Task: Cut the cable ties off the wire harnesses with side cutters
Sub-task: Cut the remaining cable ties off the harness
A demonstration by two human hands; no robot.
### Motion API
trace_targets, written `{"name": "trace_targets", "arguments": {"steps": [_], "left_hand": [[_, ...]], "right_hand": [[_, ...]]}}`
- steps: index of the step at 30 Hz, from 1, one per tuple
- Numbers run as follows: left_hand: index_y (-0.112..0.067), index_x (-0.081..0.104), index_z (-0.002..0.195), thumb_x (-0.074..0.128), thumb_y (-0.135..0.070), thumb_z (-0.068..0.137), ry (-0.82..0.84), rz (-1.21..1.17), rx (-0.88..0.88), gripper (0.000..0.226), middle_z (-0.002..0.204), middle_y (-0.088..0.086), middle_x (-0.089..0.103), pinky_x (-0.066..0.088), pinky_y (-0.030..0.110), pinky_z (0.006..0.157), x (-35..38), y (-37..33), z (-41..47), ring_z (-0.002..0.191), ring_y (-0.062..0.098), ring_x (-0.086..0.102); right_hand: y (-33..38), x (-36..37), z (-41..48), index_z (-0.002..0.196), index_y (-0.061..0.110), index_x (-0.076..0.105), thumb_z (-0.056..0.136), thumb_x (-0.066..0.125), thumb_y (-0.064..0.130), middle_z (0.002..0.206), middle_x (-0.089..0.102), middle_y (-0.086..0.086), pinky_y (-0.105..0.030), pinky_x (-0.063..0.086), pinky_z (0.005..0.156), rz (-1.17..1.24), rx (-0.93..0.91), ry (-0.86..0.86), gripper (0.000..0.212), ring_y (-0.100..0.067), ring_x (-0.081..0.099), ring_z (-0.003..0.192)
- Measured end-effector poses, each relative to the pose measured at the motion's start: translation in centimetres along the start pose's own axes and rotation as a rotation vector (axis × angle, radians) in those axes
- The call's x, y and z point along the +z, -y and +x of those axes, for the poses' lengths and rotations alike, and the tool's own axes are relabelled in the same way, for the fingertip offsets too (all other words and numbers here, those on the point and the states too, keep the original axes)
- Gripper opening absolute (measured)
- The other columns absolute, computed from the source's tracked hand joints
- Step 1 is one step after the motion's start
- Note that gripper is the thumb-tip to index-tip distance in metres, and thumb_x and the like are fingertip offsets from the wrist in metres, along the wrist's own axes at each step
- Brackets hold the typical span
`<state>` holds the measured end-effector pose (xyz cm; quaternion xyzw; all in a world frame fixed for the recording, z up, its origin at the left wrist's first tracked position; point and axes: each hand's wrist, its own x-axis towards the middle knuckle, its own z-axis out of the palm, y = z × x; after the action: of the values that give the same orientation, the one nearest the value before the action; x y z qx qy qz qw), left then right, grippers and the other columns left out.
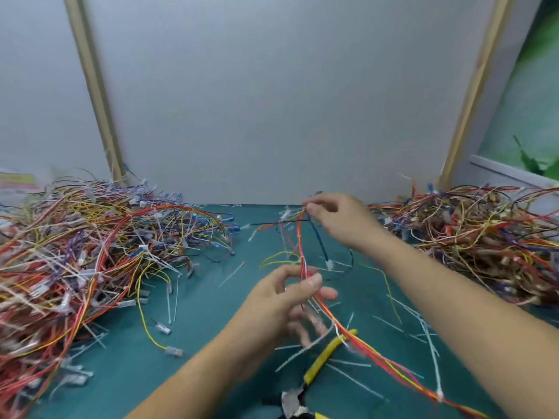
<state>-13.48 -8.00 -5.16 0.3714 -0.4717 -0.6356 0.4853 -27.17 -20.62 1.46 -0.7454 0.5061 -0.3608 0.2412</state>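
The thin red, yellow and white wire harness [302,252] hangs mid-scene over the green counter [211,313]. The right hand [338,219] pinches its far end in its fingers, and the left hand [287,300] curls its fingers round the middle. Its tail drapes over the yellow-handled side cutters [322,362], so pulling could drag them. No writing is legible.
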Motion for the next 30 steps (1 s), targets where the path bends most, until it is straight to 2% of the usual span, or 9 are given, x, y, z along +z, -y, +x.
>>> {"name": "trace_targets", "arguments": {"steps": [4,9,12,15,17,20,23,26,30], "left_hand": [[-0.004,0.051,0.121,0.061,-0.004,0.093,-0.280,-0.098,0.152,0.030,0.088,0.015,0.073,0.051,0.020,0.046,-2.6,-0.4,1.0,0.054,0.015,0.062],[-0.005,0.060,0.102,0.063,-0.006,0.092,-0.277,-0.184,0.205,0.011,0.099,0.009,0.067,0.056,0.023,0.077,-3.7,-0.3,2.1,0.090,0.018,0.068],[-0.020,0.056,0.096,0.071,-0.023,0.088,-0.476,0.088,0.218,0.017,0.103,-0.001,0.058,0.045,0.031,0.100,-3.7,0.2,2.3,0.103,0.017,0.057],[-0.023,0.053,0.097,0.064,-0.037,0.092,-0.857,0.598,0.586,0.019,0.101,-0.009,0.053,0.040,0.013,0.080,-3.2,-0.2,0.9,0.092,0.012,0.056],[-0.021,0.052,0.078,0.056,-0.054,0.089,-0.649,0.709,0.682,0.035,0.073,-0.011,0.052,0.039,0.020,0.061,-1.7,0.1,0.2,0.068,0.011,0.052],[-0.012,0.060,0.076,0.049,-0.081,0.069,-0.335,0.701,0.278,0.070,0.068,0.006,0.065,0.045,0.036,0.052,1.0,0.9,-0.1,0.059,0.023,0.062],[-0.012,0.064,0.087,0.068,-0.051,0.082,-0.256,0.442,0.230,0.039,0.072,0.007,0.070,0.045,0.027,0.045,0.8,1.0,0.1,0.057,0.020,0.066],[-0.003,0.063,0.091,0.059,-0.011,0.097,-0.347,0.237,0.220,0.012,0.066,0.006,0.067,0.047,0.023,0.042,-0.8,0.4,0.5,0.054,0.017,0.064],[-0.001,0.064,0.101,0.054,-0.014,0.098,-0.399,0.031,0.059,0.016,0.083,0.012,0.069,0.055,0.028,0.051,-1.6,0.1,1.3,0.063,0.021,0.068]], "right_hand": [[-0.3,1.2,-4.7,0.090,0.024,0.074,0.093,0.060,0.042,0.081,0.073,0.010,-0.026,0.047,0.069,-0.095,-0.164,-0.001,0.023,-0.003,0.062,0.071],[0.0,2.1,-10.2,0.082,0.014,0.071,0.096,0.059,0.039,0.062,0.068,-0.004,-0.020,0.040,0.041,0.140,0.007,0.516,0.030,-0.011,0.057,0.044],[-0.4,2.8,-10.2,0.080,0.007,0.067,0.097,0.059,0.023,0.049,0.054,-0.002,-0.018,0.034,0.036,0.233,0.060,0.353,0.025,-0.012,0.047,0.035],[0.0,3.2,-8.8,0.083,0.004,0.066,0.099,0.057,0.022,0.048,0.044,0.000,-0.017,0.029,0.034,0.450,0.121,0.125,0.026,-0.010,0.040,0.033],[1.0,3.5,-7.2,0.088,0.004,0.067,0.101,0.055,0.025,0.050,0.042,0.000,-0.019,0.031,0.036,0.593,0.153,0.015,0.027,-0.009,0.040,0.037],[3.4,3.6,-5.3,0.104,0.002,0.069,0.103,0.044,0.042,0.066,0.066,-0.004,-0.026,0.044,0.052,0.593,0.218,0.160,0.047,-0.015,0.053,0.056],[3.3,3.2,-4.8,0.110,-0.005,0.069,0.105,0.036,0.046,0.110,0.073,-0.019,-0.034,0.053,0.076,0.279,0.126,0.243,0.061,-0.027,0.069,0.089],[1.4,2.5,-6.8,0.107,-0.011,0.064,0.105,0.041,0.036,0.115,0.065,-0.028,-0.048,0.046,0.091,0.007,-0.118,0.104,0.052,-0.036,0.059,0.110],[0.5,1.4,-10.9,0.109,0.024,0.074,0.098,0.055,0.031,0.120,0.065,0.004,-0.028,0.037,0.104,-0.146,-0.379,0.085,0.023,-0.010,0.053,0.116]]}}
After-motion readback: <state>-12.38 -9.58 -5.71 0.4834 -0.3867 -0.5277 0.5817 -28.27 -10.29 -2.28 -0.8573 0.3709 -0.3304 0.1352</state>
